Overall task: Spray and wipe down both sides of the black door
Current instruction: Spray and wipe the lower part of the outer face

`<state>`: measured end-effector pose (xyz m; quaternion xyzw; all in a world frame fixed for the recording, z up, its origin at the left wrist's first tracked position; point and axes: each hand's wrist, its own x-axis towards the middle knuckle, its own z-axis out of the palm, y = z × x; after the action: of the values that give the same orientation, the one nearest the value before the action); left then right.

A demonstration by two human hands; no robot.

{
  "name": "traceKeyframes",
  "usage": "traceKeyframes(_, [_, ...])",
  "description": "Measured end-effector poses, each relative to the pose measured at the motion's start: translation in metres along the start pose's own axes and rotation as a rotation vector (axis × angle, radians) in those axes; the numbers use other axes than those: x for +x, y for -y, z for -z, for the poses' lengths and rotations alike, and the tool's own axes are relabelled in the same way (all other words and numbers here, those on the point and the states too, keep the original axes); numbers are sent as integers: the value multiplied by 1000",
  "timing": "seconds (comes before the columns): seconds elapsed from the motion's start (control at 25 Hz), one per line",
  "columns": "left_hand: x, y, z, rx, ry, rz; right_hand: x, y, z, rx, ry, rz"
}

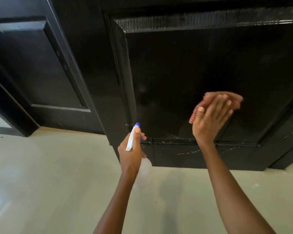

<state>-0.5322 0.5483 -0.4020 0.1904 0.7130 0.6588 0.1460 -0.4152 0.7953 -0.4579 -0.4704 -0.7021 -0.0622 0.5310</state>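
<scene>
The black door [184,68] fills the upper right, its sunken lower panel streaked and beaded with wet spray along the bottom rail. My right hand [210,119] presses a pink cloth [195,111] flat against that panel with straight fingers; both are motion-blurred. My left hand [131,149] grips a white spray bottle [131,141] with a blue nozzle, held near the door's lower left edge and pointing up at the panel. The clear body of the bottle shows faintly below my hand.
A second black panelled door or frame [37,68] stands at the left, set at an angle. Pale tiled floor [57,174] spreads below both doors. A bright opening shows at the far left edge.
</scene>
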Motion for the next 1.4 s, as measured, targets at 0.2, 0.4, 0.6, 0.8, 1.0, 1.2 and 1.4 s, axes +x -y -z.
traceKeyframes(0.2, [-5, 3, -7, -3, 25, -68, -18, 10, -1, 330, 33, -458])
traceKeyframes(0.4, [-6, 13, -12, 38, 50, -118, -67, 60, -40, 44, 281, 405])
traceKeyframes(0.6, [-4, 24, -25, 60, 42, -102, -125, -14, -50, -122, 585, 894])
traceKeyframes(0.8, [-9, 31, -50, 86, 146, -58, -114, -123, -22, -197, 430, 336])
traceKeyframes(1.0, [-16, 33, -68, 65, 202, -51, -100, -143, -10, 269, 209, -578])
traceKeyframes(1.2, [-13, 35, -67, 72, 192, -56, -93, -58, -24, 216, 186, -406])
traceKeyframes(1.4, [-12, 37, -72, 63, 146, -60, -108, -2, -47, 34, 481, 756])
